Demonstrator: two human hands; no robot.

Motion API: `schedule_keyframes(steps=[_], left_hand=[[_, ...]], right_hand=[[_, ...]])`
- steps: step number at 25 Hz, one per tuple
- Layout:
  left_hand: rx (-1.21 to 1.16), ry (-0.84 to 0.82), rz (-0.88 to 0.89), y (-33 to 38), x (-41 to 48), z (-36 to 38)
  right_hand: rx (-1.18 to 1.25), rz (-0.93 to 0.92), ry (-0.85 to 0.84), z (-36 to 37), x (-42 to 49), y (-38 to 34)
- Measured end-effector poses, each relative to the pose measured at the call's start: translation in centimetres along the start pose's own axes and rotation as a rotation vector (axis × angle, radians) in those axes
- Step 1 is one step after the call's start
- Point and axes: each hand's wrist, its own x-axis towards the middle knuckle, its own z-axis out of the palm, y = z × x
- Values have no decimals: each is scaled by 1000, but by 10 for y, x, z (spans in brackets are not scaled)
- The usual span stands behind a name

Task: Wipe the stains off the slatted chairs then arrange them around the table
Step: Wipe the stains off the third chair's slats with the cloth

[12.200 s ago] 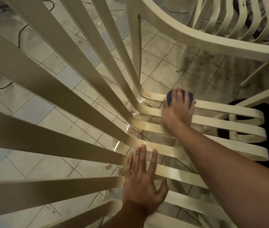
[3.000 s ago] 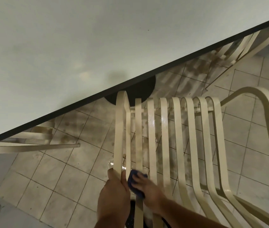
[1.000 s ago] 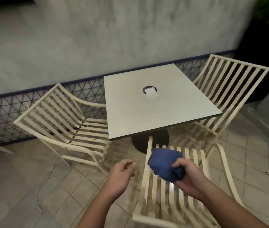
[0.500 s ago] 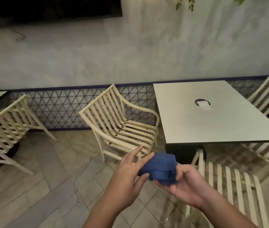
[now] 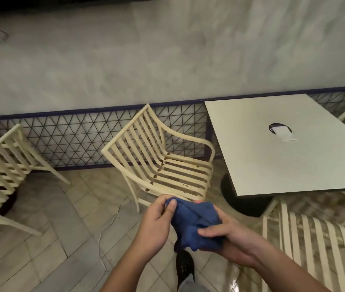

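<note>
Pinching a far corner of the cloth (image 5: 194, 223) with left hand (image 5: 157, 221), whose fingers lay straighter half a second ago. Clutching the bunched part underneath with right hand (image 5: 227, 239), thumb on top. Held up near, in front of chair (image 5: 180, 164) left of table (image 5: 251, 161); brown spots (image 5: 155, 176) on its slats, perhaps stains.
</note>
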Motion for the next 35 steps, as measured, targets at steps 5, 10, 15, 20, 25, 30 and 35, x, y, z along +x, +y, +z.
schedule_keyframes(steps=[5, 10, 15, 20, 25, 30, 35], left_hand=[[-178, -18, -333, 6, 123, -40], [-461, -90, -596, 17, 199, -62], [-591, -126, -481, 32, 278, -105], [-594, -229, -519, 43, 350, -146], [-689, -337, -603, 47, 396, -161], [-714, -433, -631, 46, 432, -176], [-606, -516, -514, 41, 455, -214]], right_hand=[[-2, 37, -16, 1, 107, -58], [136, 35, -47, 8, 191, -126], [176, -28, -103, 16, 269, -175], [145, -108, -101, 24, 312, -215], [-40, -180, 323, 53, 350, -233], [-160, -303, 839, 88, 388, -235], [-77, -268, 613, 110, 400, -247]])
